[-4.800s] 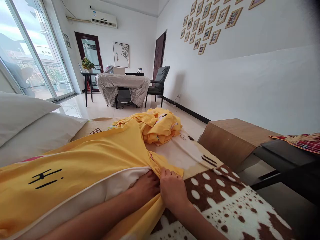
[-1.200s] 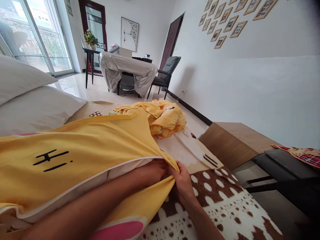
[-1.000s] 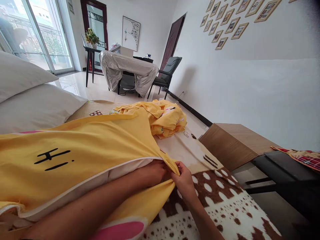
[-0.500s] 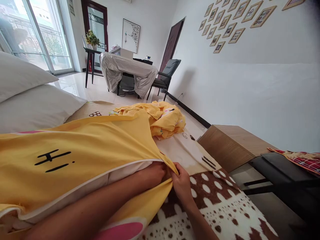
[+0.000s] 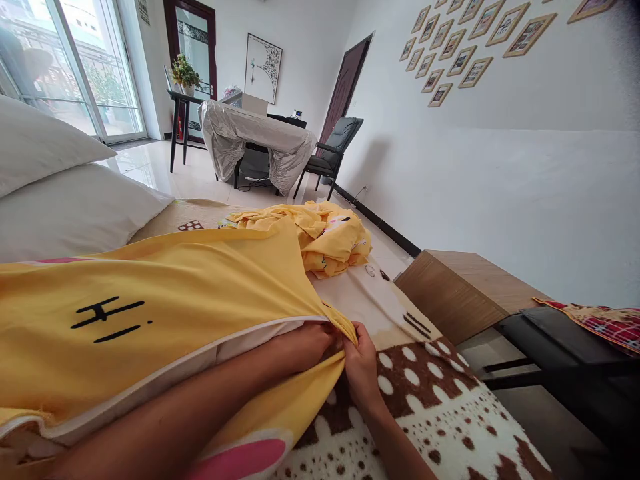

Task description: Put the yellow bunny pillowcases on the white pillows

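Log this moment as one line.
left hand: in opening of yellow cover | right hand: gripping its edge | bundled yellow cloth: lying beyond hands

On the yellow cloth [image 5: 200,273], there is the word "Hi", written in black strokes. The sheet [image 5: 144,11] on the wall near the window [image 5: 80,73] has marks too small for reading.

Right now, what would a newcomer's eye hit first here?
Probably the yellow cover stretched across the near left, with a black "Hi" print. Next, the two hands at its corner, low centre: the left hand reaches into the opening, the right hand grips the bunched edge. Then the brown-and-white spotted blanket at lower right and the slanting rows of picture frames high on the right wall.
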A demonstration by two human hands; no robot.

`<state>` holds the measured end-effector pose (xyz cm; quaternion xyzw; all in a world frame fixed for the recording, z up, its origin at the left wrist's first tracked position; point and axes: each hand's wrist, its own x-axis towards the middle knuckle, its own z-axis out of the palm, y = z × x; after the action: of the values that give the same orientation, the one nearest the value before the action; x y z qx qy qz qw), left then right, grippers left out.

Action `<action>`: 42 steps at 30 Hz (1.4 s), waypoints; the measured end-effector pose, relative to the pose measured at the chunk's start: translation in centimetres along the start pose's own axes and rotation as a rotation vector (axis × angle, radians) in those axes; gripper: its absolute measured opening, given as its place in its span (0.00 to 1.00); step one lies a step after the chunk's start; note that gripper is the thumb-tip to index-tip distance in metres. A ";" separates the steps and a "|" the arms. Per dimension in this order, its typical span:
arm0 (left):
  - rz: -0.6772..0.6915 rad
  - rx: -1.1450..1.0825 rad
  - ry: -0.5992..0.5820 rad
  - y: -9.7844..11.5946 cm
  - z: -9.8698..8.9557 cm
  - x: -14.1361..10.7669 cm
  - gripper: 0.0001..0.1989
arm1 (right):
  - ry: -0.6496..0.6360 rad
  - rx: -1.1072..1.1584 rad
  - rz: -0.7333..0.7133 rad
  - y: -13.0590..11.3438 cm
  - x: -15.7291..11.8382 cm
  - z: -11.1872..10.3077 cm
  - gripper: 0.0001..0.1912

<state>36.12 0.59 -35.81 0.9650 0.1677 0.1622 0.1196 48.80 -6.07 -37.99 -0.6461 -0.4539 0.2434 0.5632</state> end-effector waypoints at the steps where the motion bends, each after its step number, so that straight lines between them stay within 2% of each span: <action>1: -0.006 -0.014 -0.002 0.0 -0.1 0.0 0.15 | -0.001 -0.025 -0.008 -0.1 0.0 0.0 0.09; 6: -0.049 -0.039 -0.023 0.1 -0.6 0.1 0.18 | -0.040 -0.106 -0.023 -0.2 0.2 -0.4 0.11; 10: -0.120 -0.032 -0.057 0.4 -1.0 -0.1 0.18 | -0.164 -0.229 0.018 -0.4 0.7 -1.3 0.17; 13: -0.144 -0.028 -0.094 0.6 -1.1 -0.2 0.14 | -0.211 -0.462 -0.059 -0.8 0.7 -1.8 0.11; 17: -0.124 -0.026 -0.084 0.6 -1.3 -0.2 0.10 | -0.147 -0.638 -0.161 -1.1 0.4 -1.7 0.08; 23: 0.085 -0.080 -0.075 0.2 -1.7 -0.3 0.04 | -0.148 -0.602 -0.182 -1.0 0.3 -1.6 0.06; 30: 0.190 -0.093 -0.060 0.0 -1.4 -0.4 0.09 | -0.139 -0.491 -0.192 -1.4 0.2 -1.7 0.05; 33: 0.167 -0.051 -0.094 0.0 -1.4 -0.4 0.10 | -0.135 -0.421 -0.192 -1.5 0.0 -1.7 0.06; 36: 0.071 -0.054 -0.121 0.0 -1.5 -0.3 0.08 | -0.133 -0.386 -0.182 -1.6 -0.1 -1.7 0.09; 42: -0.076 -0.125 -0.083 0.4 -2.2 -0.5 0.10 | -0.120 -0.391 -0.173 -1.6 -0.1 -1.7 0.11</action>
<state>34.99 0.41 -33.79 0.9546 0.1884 0.1275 0.1923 49.64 -7.05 -36.03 -0.6862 -0.5789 0.1395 0.4178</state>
